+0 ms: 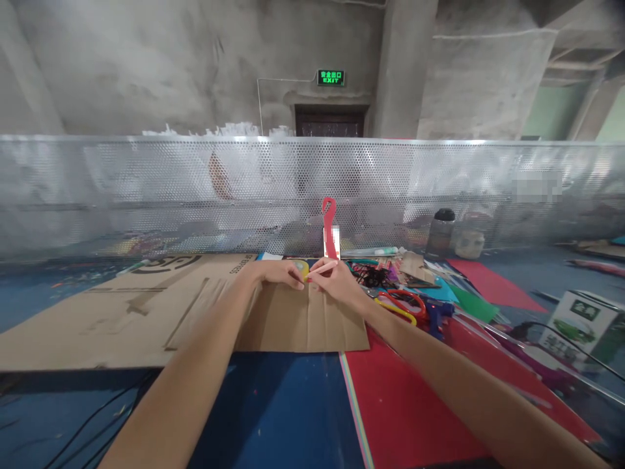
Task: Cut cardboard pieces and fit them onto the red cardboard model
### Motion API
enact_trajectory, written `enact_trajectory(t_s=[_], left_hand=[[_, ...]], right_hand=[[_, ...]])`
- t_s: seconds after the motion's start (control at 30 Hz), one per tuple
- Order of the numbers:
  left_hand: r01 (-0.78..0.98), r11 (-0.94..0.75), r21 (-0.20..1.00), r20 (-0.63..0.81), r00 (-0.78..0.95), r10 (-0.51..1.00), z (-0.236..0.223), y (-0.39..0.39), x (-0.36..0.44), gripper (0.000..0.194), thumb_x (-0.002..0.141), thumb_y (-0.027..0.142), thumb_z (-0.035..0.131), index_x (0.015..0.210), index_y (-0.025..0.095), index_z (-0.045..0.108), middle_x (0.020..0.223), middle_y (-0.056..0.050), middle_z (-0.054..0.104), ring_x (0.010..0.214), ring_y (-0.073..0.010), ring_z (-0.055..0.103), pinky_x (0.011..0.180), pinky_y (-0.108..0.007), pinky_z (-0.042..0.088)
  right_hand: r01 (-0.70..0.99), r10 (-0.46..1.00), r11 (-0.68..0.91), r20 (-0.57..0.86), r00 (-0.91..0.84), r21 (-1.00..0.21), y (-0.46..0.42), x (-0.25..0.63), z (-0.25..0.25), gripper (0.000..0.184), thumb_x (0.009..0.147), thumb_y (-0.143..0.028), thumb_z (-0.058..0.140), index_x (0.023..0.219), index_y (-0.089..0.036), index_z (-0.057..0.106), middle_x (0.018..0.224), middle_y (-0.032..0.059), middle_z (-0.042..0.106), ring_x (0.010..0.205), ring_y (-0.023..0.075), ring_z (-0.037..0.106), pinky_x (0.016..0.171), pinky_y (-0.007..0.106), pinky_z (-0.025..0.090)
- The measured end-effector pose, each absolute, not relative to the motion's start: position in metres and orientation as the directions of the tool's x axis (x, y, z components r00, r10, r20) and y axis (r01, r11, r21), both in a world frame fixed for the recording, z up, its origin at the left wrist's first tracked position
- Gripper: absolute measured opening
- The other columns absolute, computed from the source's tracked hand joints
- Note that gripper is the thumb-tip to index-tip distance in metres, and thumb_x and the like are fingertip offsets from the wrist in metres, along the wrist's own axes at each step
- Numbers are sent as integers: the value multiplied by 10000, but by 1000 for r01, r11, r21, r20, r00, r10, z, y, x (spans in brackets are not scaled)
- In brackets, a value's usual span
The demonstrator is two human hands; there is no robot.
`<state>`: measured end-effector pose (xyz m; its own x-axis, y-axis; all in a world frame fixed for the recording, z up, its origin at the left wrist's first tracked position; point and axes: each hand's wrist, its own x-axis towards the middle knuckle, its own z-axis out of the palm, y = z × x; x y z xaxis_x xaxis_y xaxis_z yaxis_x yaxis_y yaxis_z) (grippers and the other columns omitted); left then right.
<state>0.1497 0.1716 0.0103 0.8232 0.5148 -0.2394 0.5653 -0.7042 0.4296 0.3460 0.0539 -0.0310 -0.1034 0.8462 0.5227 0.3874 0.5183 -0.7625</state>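
Both my hands meet over a folded piece of brown cardboard [293, 326]. My left hand [280, 272] is closed, its thumb and fingers pinching at a small yellow ring, like a roll of tape [303, 266]. Just right of it, my right hand [336, 281] is closed around a slim pale pink stick [323, 268], its tip pointing toward the left fingers. What lies between the fingertips is too small to make out. A red strip with a curled top [329, 218] rises behind my right hand, in front of a lit phone screen [336, 240].
A large flattened carton [122, 312] covers the left. On the right lie scissors with red and yellow handles [405, 306], a blue glue gun [438, 314], red sheets [415, 404] and a white-green carton [579, 322]. A dark-capped bottle [441, 233] stands before the perforated metal screen [273, 189].
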Motion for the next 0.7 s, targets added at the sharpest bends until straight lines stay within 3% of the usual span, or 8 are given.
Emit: enact_trajectory(t_s=[0.17,0.53,0.7], left_hand=[[549,-711,440,-218,833,508,6,177,148,357,824,505,699,1020,225,801,990,-20,746,905,-195,621,790,-256,400],[517,-712,475,-214,853,477,3,178,150,354,826,502,705,1026,227,805,954,-13,738,855,-182,604,786,-260,398],[491,-730,476,-183,867,463,1,183,150,362,839,494,681,1028,208,797,931,-25,724,856,-190,595,779,-267,392]], right_hand=[[475,832,521,545,-100,-709,52,345,-34,121,832,-257,633,732,-192,651,694,19,671,557,160,675,495,236,447],[481,825,534,554,-115,-695,61,348,-40,213,847,-287,640,661,-185,642,830,61,726,560,157,682,505,247,468],[419,848,498,527,-53,-759,64,351,-43,153,834,-320,675,753,-195,639,779,43,706,577,171,694,504,251,508]])
